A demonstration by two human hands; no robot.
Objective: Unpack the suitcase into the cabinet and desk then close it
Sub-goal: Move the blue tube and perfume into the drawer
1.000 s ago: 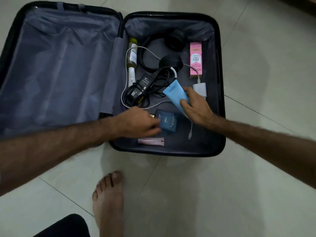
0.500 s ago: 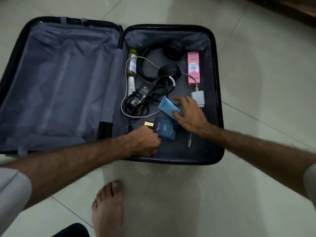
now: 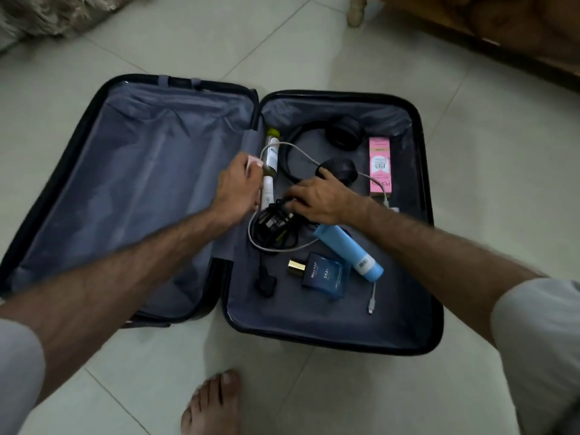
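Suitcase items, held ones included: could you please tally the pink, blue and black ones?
Pink: 2 (BB box, pink tube in left hand)
Blue: 2 (blue tube, perfume bottle)
Black: 2 (headphones, charger)
Total: 6

Floor: pale glossy tiled floor point(image 3: 470, 127), thin grout lines.
Top right: dark brown wooden furniture point(image 3: 502, 29), light turned leg point(image 3: 355, 11) on floor.
Top left: beige patterned fabric point(image 3: 62, 11).
Bottom: bare foot point(image 3: 213, 403) on floor.
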